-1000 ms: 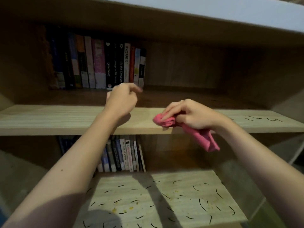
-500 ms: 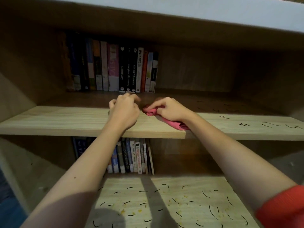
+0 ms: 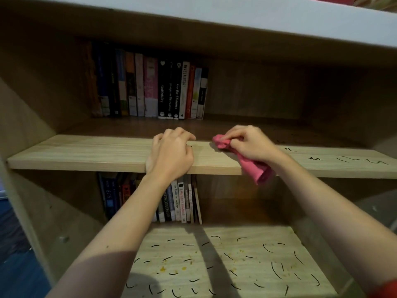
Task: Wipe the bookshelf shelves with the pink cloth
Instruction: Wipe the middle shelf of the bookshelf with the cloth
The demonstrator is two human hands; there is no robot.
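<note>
1. the bookshelf's middle shelf (image 3: 86,151) carries a row of upright books (image 3: 159,89) at its back left; its right half holds no books.
2. the compartment below holds a second row of books (image 3: 180,203), partly hidden behind the left forearm.
3. the pink cloth (image 3: 251,168) lies on the middle shelf near its front edge. one end is bunched on the board and the other hangs over the edge.
4. the right grip (image 3: 251,145) has its fingers curled round the cloth, pinching it against the shelf.
5. the left grip (image 3: 169,151) rests just beside it on the same shelf, fingers curled, holding nothing.
6. black marks (image 3: 341,160) show on the middle shelf to the right of the cloth.
7. the lower shelf (image 3: 184,235) bears many black marks and yellowish crumbs (image 3: 163,269).
8. the upper books' leftmost spines sit in shadow and are unreadable. the lower shelf's front is cut off by the frame.
</note>
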